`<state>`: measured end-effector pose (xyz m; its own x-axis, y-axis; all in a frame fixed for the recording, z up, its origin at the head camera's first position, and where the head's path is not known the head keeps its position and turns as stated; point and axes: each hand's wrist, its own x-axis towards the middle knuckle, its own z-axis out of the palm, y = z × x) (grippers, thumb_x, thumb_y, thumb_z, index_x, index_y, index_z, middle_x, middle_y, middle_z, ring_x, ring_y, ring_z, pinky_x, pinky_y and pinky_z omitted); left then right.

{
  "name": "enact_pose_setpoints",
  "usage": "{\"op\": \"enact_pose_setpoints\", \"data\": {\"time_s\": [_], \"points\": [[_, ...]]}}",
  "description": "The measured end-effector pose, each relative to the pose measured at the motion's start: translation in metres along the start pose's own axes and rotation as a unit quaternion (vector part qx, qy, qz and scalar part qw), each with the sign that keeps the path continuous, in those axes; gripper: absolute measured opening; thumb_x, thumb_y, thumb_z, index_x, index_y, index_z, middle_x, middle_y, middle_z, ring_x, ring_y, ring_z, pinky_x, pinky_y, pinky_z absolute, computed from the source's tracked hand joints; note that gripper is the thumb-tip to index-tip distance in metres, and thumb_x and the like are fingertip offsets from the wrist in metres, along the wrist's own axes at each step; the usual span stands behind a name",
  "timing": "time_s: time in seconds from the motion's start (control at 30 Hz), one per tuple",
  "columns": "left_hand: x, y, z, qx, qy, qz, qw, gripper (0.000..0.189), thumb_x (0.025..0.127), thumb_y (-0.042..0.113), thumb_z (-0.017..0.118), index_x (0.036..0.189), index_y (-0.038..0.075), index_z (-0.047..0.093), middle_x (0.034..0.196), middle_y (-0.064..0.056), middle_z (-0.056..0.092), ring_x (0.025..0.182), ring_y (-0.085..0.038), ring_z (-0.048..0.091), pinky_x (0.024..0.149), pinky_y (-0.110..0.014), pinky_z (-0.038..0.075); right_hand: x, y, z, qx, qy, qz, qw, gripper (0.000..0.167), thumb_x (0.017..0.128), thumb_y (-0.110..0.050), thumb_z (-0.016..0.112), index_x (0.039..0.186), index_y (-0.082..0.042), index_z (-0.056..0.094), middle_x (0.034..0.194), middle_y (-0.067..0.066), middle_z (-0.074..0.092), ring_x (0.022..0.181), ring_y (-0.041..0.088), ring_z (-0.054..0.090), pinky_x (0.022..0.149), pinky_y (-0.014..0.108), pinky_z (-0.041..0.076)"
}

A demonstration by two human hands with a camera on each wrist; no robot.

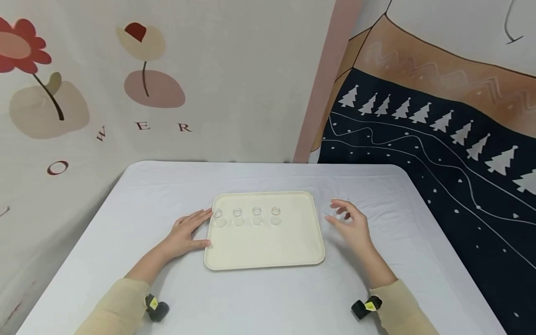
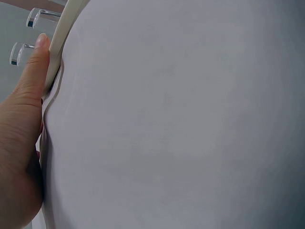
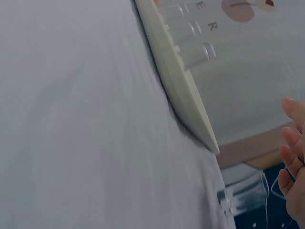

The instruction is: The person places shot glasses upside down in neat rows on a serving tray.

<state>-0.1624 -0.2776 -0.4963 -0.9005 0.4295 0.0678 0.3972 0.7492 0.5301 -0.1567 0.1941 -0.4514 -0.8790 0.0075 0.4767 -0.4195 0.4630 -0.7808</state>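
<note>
My left hand (image 1: 186,235) rests at the left edge of a cream tray (image 1: 268,251), fingers straight and thumb touching the rim. The left wrist view shows the thumb (image 2: 35,71) along the tray's edge. Several small clear cups (image 1: 257,218) stand in a row on the tray's left and middle part. To the right of the tray, my right hand (image 1: 351,225) hovers with bent fingers and thumb apart. Close below its fingers in the right wrist view, another clear cup (image 3: 245,195) stands on the table beyond the tray's corner.
A white cloth covers the table (image 1: 268,302), its far edge close to a printed wall hanging (image 1: 234,93). A dark fabric with white trees (image 1: 418,139) hangs beyond the right side. A black wrist camera (image 1: 157,309) sits at the left sleeve, another (image 1: 365,308) at the right.
</note>
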Motion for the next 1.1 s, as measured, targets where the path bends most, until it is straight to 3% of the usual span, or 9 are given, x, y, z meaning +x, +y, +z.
{"op": "enact_pose_setpoints", "data": {"time_s": [0.2,0.37,0.67,0.97,1.1], "points": [[-0.001,0.000,-0.001,-0.001,0.000,0.000,1.0000,0.092,0.077,0.051,0.074,0.149,0.009,0.034,0.153,-0.012,0.030,0.139,-0.037,0.022,0.105,-0.062,0.010,-0.005,0.017,-0.013,-0.018,0.047,0.046,0.9976,0.042,0.074,0.004,0.080,0.113,0.003,0.063,0.098,0.017,0.067,0.082,0.023,0.056,0.067,0.027,0.039],[-0.001,0.001,-0.001,0.000,0.002,0.003,1.0000,0.091,0.077,0.050,0.074,0.149,0.009,0.034,0.153,-0.012,0.031,0.139,-0.037,0.022,0.105,-0.062,0.011,-0.006,0.028,-0.020,-0.030,0.047,0.082,0.9950,0.040,0.078,-0.003,0.079,0.114,0.000,0.062,0.102,0.016,0.067,0.083,0.019,0.056,0.066,0.020,0.038],[-0.001,0.000,-0.001,-0.003,0.006,0.011,0.9999,0.090,0.078,0.048,0.074,0.149,0.010,0.034,0.153,-0.012,0.031,0.139,-0.037,0.023,0.104,-0.063,0.011,-0.009,0.046,-0.021,-0.026,0.039,0.154,0.9870,0.040,0.080,-0.008,0.078,0.115,0.001,0.060,0.105,0.015,0.064,0.084,0.014,0.053,0.074,0.025,0.037],[-0.002,0.001,-0.002,-0.002,0.006,0.006,1.0000,0.091,0.078,0.049,0.074,0.149,0.011,0.034,0.153,-0.012,0.031,0.139,-0.038,0.023,0.104,-0.062,0.011,-0.009,0.053,-0.009,-0.044,0.025,0.175,0.9832,0.040,0.078,-0.012,0.081,0.112,0.000,0.062,0.101,0.012,0.064,0.085,0.019,0.054,0.072,0.015,0.042],[-0.002,0.002,-0.001,-0.004,0.006,0.003,1.0000,0.091,0.077,0.049,0.074,0.149,0.010,0.034,0.153,-0.013,0.031,0.139,-0.038,0.023,0.105,-0.062,0.010,-0.008,0.052,-0.005,-0.060,0.026,0.166,0.9840,0.039,0.078,-0.011,0.080,0.111,0.001,0.063,0.097,0.013,0.065,0.083,0.019,0.054,0.072,0.014,0.042]]}}
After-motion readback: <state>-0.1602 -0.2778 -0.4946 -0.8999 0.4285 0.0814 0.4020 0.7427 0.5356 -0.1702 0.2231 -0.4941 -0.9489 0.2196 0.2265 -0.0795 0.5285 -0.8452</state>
